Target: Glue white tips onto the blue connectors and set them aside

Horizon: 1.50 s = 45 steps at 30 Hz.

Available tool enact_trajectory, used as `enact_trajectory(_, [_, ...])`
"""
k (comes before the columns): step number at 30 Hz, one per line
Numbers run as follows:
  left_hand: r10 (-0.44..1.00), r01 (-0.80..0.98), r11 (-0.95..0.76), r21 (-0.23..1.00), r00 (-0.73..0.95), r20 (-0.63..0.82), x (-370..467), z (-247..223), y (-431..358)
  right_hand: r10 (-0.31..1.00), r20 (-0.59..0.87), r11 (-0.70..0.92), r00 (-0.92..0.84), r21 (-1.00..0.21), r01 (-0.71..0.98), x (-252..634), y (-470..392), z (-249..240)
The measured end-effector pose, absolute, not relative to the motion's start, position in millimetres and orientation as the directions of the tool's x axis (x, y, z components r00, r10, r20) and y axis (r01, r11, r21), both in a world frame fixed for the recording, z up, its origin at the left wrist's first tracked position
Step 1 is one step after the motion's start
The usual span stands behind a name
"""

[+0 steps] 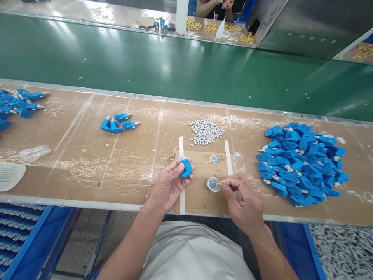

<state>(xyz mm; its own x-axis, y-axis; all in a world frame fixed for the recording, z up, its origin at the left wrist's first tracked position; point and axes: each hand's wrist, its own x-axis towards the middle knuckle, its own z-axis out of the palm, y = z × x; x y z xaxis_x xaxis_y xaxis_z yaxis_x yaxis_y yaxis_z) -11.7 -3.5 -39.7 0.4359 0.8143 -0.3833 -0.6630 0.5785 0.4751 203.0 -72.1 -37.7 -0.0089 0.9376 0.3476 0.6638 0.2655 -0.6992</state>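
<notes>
My left hand (171, 182) grips a blue plastic part (185, 168) between thumb and fingers, above the cardboard worktop. In my right hand (243, 198) a thin wooden stick (218, 183) is pinched, its tip at the mouth of a small clear cup (213, 184). The cup appears tilted toward me; what it contains is hard to make out. Just beyond it lies a small round lid or dish (213, 158) with another thin stick by it. A pile of small grey-white pieces (206, 131) is spread past my hands.
A large heap of blue parts (301, 163) lies to the right. Several more blue parts (119, 123) sit left of centre, others at far left. A clear plastic piece (34, 153) rests at left. Beyond the worktop runs a green conveyor belt (145, 66); across it another person's hands (224, 4) show.
</notes>
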Motion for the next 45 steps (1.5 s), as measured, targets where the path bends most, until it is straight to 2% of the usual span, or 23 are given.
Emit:
enact_trajectory(6, [0.816,-0.662,0.576,0.48,0.436,-0.378,-11.4,-39.6,-3.2,0.938,0.346,0.273,-0.026,-0.69,0.67,203.4,-73.6,-36.3])
enact_trajectory(10, [0.823,-0.649,0.568,0.506,0.436,-0.364,-10.1,-37.3,-3.9,0.948,0.316,0.224,0.041,-0.751,0.621,204.9,-76.3,-36.3])
enact_trajectory(12, [0.82,-0.646,0.573,0.505,0.45,-0.355,-8.1,-33.9,-5.4,0.954,0.27,0.163,0.13,-0.832,0.53,206.1,-77.1,-35.4])
enact_trajectory(15, [0.793,-0.64,0.609,0.47,0.496,-0.353,-2.6,-27.0,-9.4,0.947,0.184,0.104,0.264,-0.951,0.29,207.7,-75.3,-29.3])
enact_trajectory(17, [0.766,-0.625,0.643,0.442,0.531,-0.363,2.3,-22.3,-12.5,0.937,0.171,0.125,0.306,-0.979,0.162,207.4,-71.8,-20.2])
enact_trajectory(19, [0.736,-0.602,0.677,0.423,0.562,-0.377,7.5,-18.1,-15.1,0.923,0.207,0.177,0.323,-0.977,0.119,205.0,-67.2,-7.1])
enact_trajectory(23, [0.685,-0.551,0.728,0.408,0.617,-0.388,16.1,-11.1,-17.8,0.881,0.357,0.31,0.311,-0.931,0.191,193.7,-58.8,20.8])
enact_trajectory(28, [0.679,-0.546,0.734,0.404,0.617,-0.398,20.4,-4.1,-19.2,0.852,0.489,0.412,0.186,-0.847,0.336,181.4,-53.1,33.9])
enact_trajectory(32, [0.683,-0.543,0.73,0.416,0.607,-0.407,19.8,-3.5,-21.3,0.86,0.496,0.417,0.118,-0.818,0.395,180.8,-51.7,31.7])
enact_trajectory(45, [0.684,-0.514,0.724,0.46,0.62,-0.384,18.1,-10.8,-24.2,0.884,0.456,0.381,0.103,-0.831,0.405,181.2,-51.7,21.5])
